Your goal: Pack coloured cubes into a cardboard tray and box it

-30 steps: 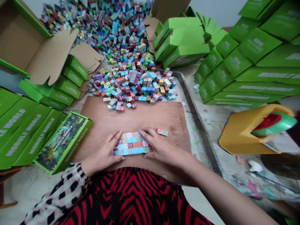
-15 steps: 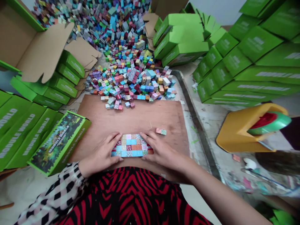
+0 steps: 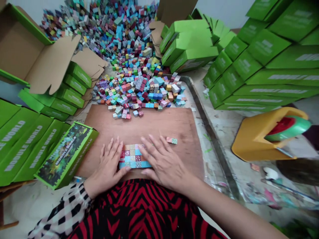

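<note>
On the brown wooden board (image 3: 104,119) lies a flat block of small patterned cubes (image 3: 132,156), set edge to edge in rows of blue, tan, red and pink. My left hand (image 3: 108,166) rests against its left end with the fingers stretched out. Over its right part my right hand (image 3: 161,162) lies flat, fingers spread, hiding that side of the cubes. A short pair of joined cubes (image 3: 171,140), pink and green, sits apart just beyond my right fingers.
A large heap of loose cubes (image 3: 139,83) spreads behind the board. Green boxes (image 3: 269,79) are stacked at right, more at left, with a printed box (image 3: 66,154) beside the board. A yellow tape dispenser (image 3: 251,139) stands right, past a dark metal strip (image 3: 214,146).
My right hand has gone from gripping the right end to lying flat over the cubes. My left hand's fingers have straightened along the left end.
</note>
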`<move>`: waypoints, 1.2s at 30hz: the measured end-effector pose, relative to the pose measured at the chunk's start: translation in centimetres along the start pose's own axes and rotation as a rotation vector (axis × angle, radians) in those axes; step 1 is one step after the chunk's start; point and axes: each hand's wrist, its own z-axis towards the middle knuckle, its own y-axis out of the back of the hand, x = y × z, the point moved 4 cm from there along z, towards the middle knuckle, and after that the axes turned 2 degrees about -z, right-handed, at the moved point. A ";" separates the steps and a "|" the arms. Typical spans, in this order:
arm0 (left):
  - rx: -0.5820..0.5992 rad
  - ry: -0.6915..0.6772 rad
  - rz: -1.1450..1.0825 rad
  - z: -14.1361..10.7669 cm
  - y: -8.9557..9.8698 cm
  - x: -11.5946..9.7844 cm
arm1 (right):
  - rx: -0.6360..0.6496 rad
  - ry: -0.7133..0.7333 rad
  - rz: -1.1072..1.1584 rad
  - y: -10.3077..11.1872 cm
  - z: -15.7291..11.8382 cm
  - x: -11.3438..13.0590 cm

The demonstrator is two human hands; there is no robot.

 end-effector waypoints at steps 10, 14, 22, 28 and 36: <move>-0.025 -0.149 0.065 0.1 -1.5 -0.8 | 0.069 0.035 0.073 -3.2 1.2 0.4; -0.141 -0.048 -0.074 -0.5 -1.5 -0.4 | -0.096 -0.004 0.031 -0.7 -0.3 -1.2; -0.058 -0.020 -0.122 -0.6 -0.7 1.1 | -0.047 -0.313 -0.147 -0.9 -3.4 -9.0; -0.027 -0.006 -0.174 0.0 -0.6 0.8 | -0.219 -0.660 -0.021 -0.7 -3.1 -12.4; 0.021 -0.003 -0.310 0.2 -0.6 0.8 | 0.097 -0.396 0.260 0.5 -2.2 -4.7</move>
